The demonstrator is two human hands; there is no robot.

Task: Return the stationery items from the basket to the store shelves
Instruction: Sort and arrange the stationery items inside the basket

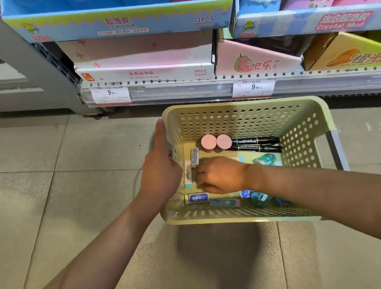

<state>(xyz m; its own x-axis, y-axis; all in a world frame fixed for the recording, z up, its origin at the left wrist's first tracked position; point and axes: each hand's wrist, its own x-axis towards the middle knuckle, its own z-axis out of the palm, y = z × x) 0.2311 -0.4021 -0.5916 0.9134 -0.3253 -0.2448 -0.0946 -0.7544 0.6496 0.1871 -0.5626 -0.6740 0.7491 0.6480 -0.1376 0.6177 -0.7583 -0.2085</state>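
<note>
A pale green perforated basket (239,116) hangs above the floor. My left hand (162,169) grips its left rim. My right hand (221,175) reaches inside, fingers curled at a white boxed eraser (188,173) near the left wall; whether it holds the eraser is unclear. Also in the basket lie another small boxed eraser (195,157), two pink round tubs (216,142), two black permanent markers (256,144), a blue-labelled eraser (197,198), a teal flat eraser (225,202) and teal correction tapes (265,159).
The store shelf edge (181,92) with two 9.90 price tags runs just beyond the basket. Above it stand display boxes: a pink-white 6PCS box (145,64), a pink guava box (256,60), an orange box (350,54) and blue slime boxes (117,20). Beige tiled floor (63,175) lies below.
</note>
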